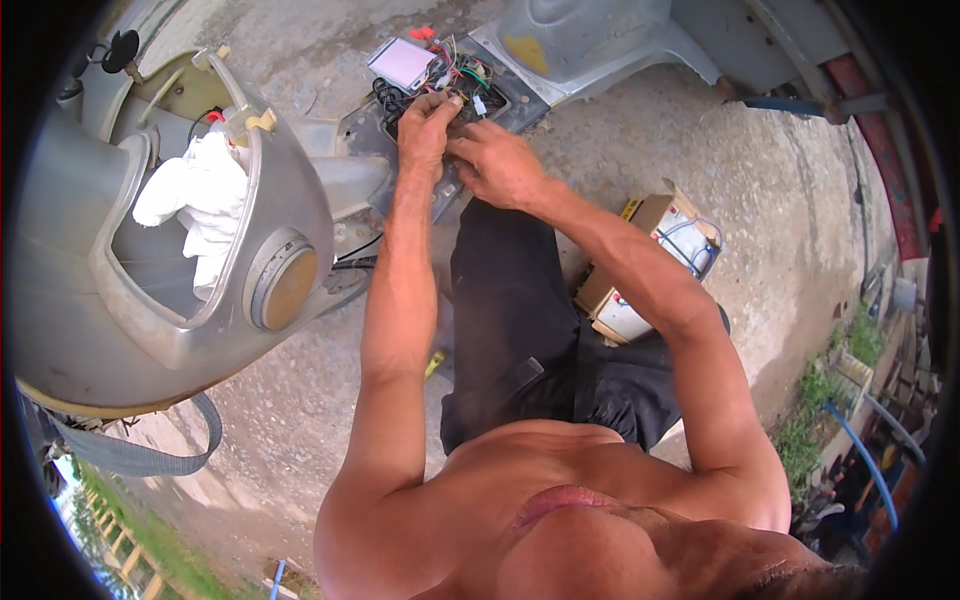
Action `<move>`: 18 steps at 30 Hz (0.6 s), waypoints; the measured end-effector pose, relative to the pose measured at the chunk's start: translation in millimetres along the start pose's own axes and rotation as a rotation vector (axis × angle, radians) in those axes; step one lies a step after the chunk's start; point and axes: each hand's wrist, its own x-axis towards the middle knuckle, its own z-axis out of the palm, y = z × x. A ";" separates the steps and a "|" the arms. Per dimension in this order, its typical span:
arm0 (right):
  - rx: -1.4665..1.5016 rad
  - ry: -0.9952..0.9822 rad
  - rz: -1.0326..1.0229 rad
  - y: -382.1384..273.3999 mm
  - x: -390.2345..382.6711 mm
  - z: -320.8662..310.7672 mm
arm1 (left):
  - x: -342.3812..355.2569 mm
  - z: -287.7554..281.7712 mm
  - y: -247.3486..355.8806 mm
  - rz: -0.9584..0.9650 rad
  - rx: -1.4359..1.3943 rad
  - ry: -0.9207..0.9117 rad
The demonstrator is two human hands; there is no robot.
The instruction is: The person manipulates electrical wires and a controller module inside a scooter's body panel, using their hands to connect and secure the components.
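Note:
Both my hands are at an open compartment in a grey scooter floorboard [528, 88]. My left hand [428, 135] pinches thin wires at the compartment's near side. My right hand [490, 165] is just below and right of it, fingers curled in toward the wiring; what they hold, if anything, is hidden. Bundled coloured wires [472, 75] and a small white connector [479, 105] lie beyond my fingertips. A pale rectangular box-shaped unit [400, 62] sits at the compartment's upper left, beside a red connector [420, 33].
A grey scooter body [70, 260] on the left holds white cloth [190, 195]. Right of my legs, an open cardboard box [641, 225] holds a white battery with blue cables. Concrete ground [780, 190] surrounds me. Blue pipes [880, 470] and grass lie far right.

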 end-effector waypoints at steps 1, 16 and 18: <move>0.050 -0.005 -0.016 1.4 1.0 -4.1 | -4.9 5.0 4.3 -0.030 -0.043 -0.005; 0.215 -0.051 0.508 40.9 38.6 -5.3 | 2.9 -0.8 -11.5 0.065 0.049 -0.022; 0.237 -0.054 0.536 41.3 37.3 -4.8 | 2.3 -0.3 -9.8 0.036 0.025 -0.031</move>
